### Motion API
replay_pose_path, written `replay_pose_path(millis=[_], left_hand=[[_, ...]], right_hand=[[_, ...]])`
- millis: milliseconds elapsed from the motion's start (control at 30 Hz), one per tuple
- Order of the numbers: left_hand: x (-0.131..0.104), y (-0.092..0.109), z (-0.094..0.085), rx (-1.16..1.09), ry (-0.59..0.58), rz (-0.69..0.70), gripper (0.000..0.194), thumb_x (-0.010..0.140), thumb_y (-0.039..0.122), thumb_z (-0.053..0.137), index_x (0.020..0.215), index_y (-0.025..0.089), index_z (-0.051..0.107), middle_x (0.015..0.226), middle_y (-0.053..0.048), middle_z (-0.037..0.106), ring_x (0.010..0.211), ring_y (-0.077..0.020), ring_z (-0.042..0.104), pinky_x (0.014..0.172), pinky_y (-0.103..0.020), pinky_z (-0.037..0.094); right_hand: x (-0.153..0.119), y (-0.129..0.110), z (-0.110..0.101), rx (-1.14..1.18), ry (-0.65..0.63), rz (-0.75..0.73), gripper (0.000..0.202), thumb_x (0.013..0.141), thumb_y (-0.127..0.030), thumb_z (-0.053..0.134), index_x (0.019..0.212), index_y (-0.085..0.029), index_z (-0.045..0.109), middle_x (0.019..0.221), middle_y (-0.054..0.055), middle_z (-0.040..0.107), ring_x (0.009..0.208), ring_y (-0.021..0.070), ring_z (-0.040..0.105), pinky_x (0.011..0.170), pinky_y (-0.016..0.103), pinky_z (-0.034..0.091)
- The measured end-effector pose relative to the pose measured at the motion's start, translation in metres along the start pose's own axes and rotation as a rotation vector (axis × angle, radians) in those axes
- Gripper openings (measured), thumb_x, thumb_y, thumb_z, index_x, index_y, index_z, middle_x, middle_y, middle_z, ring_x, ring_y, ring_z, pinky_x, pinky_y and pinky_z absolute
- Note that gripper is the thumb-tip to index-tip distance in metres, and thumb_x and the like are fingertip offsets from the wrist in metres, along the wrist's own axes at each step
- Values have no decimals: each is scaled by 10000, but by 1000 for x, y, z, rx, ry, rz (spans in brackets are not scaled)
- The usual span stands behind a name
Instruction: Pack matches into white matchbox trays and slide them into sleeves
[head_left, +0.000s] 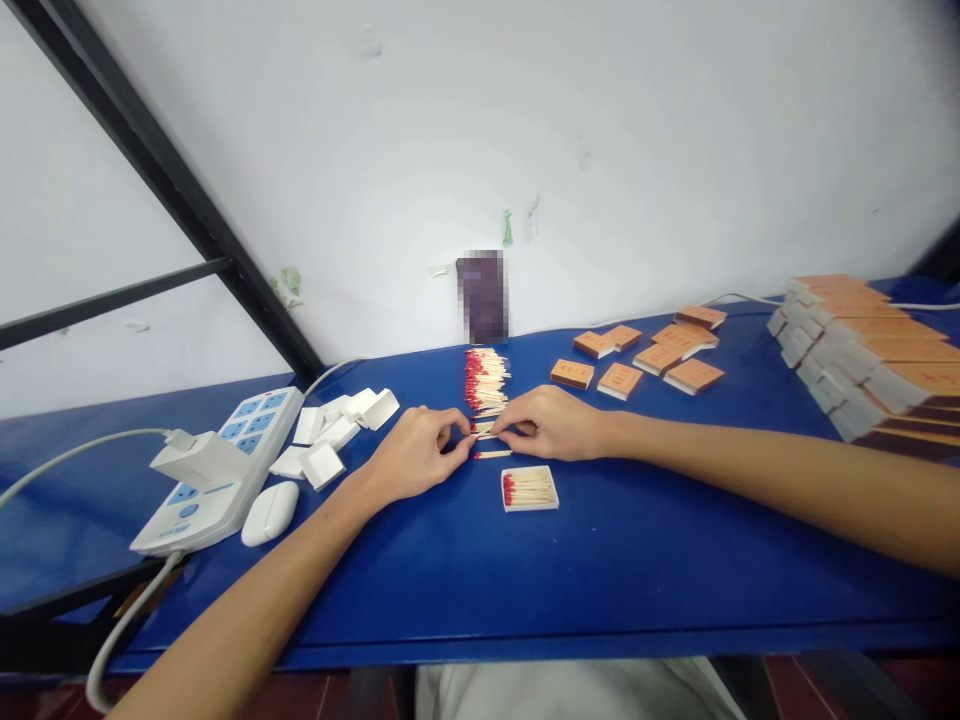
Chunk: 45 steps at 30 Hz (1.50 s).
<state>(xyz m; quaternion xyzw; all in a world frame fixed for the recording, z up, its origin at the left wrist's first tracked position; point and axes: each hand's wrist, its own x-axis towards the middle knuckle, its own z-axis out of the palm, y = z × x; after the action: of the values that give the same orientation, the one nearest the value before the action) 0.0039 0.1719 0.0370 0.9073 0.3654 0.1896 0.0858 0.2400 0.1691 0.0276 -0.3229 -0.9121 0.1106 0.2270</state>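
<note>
My left hand [429, 450] and my right hand [555, 424] meet at the front of a pile of red-headed matches [487, 378] on the blue table. Thumb and finger of the left pinch the red-headed end of matches [484, 434], while the right pinches the plain ends; how many lie between them is hard to make out. One loose match [493, 455] lies just below the fingertips. Nearer to me is a white matchbox tray [531, 506], with matches lying side by side in it, heads to the left.
White empty trays [322, 466] lie left, near an earbud case [270, 513] and a power strip [225, 480] with plugged charger. Several orange matchboxes [619, 380] are scattered right, beside a large matchbox stack [885, 350]. A white wall [600, 180] closes off the back.
</note>
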Motion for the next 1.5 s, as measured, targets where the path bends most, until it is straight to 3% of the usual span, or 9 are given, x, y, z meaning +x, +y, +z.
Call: replay_pose_path(millis=[167, 533, 1000, 1333, 1500], left_hand=[[-1, -1, 0, -32, -30, -1, 99, 850, 248, 573, 877, 175, 634, 483, 88, 453, 435, -70, 415, 529, -215, 320], [-1, -2, -2, -52, -77, 3, 130, 894, 253, 523, 891, 181, 631, 489, 87, 444, 440, -66, 405, 530, -208, 313], [1, 1, -4, 56, -7, 9, 152, 918, 279, 499, 882, 181, 609, 527, 90, 453, 479, -80, 421, 758, -301, 338], [0, 0, -3, 15, -30, -5, 147, 914, 260, 503, 915, 180, 627, 540, 68, 454, 484, -87, 421, 555, -226, 316], [-1, -2, -2, 29, -42, 25, 148, 914, 252, 504, 918, 181, 634, 540, 63, 459, 483, -86, 422, 533, -218, 302]], right_hand=[[0, 0, 0, 11, -3, 14, 189, 802, -183, 600, 931, -171, 738, 618, -23, 590, 534, 85, 478, 551, 211, 311], [0, 1, 1, 14, 6, 13, 169, 809, -190, 602, 911, -180, 737, 607, -29, 580, 538, 85, 481, 553, 211, 309], [0, 1, 1, 33, 1, 22, 153, 805, -200, 605, 887, -173, 732, 579, -37, 550, 517, 79, 458, 548, 211, 305], [-1, 1, 0, 62, 2, -12, 140, 795, -203, 610, 862, -175, 730, 570, -46, 521, 512, 77, 460, 545, 210, 312], [-1, 0, 0, 59, 58, -4, 132, 810, -209, 592, 837, -167, 715, 572, -42, 522, 510, 76, 440, 537, 208, 300]])
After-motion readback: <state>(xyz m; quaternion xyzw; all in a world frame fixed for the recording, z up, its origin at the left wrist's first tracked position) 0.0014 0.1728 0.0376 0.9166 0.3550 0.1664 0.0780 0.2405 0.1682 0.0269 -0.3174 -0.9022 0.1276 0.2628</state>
